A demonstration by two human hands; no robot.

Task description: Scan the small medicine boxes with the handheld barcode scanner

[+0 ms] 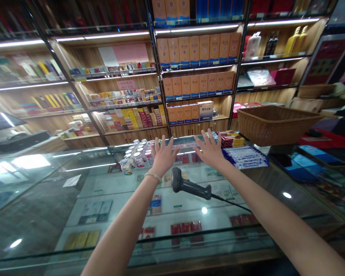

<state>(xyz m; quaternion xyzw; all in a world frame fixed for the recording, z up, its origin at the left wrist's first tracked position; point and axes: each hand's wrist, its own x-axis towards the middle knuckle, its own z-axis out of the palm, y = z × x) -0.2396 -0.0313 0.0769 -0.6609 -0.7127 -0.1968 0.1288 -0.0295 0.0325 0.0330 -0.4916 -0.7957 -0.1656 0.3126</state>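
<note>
Both my arms stretch forward over a glass display counter (109, 191). My left hand (162, 156), a bracelet (153, 176) at its wrist, has its fingers spread and holds nothing. Just left of it stands a group of small jars (136, 155) with pale lids. My right hand (210, 150) is also spread and empty, close to a stack of red and yellow packets (231, 139) and a blue-and-white pack (245, 157). Between my forearms, on the glass, lies a black barcode scanner (191, 186) with its cable running right, touched by neither hand.
A wicker basket (276, 124) stands at the right of the counter. Blue flat packs (301, 163) lie beyond it. Lit shelves behind hold orange boxes (199, 51) and many cigarette-like packs (135, 119). Red packs (186, 232) sit under the glass.
</note>
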